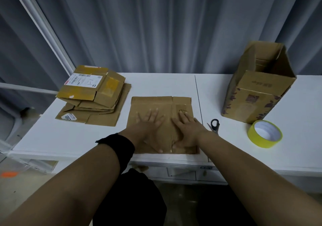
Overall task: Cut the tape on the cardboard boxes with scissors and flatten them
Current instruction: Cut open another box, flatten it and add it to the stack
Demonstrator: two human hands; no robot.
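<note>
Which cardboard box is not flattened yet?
The tall printed box at right, upright and open-topped; the pressed box and the left stack lie flat.

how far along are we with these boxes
Done: a stack of flattened boxes lies on the left. In hand: the left hand and right hand press the middle box flat, with the scissors lying beside it. Left: one upright box on the right, open-topped, not yet flattened.

We look to be in a plain packing or storage room rather than a home: a white worktable (69,135) spans the middle of the frame, grey curtains (156,25) fill the top, flattened cardboard boxes (94,93) are stacked at centre left, and a roll of yellow tape (257,139) lies at right
</note>
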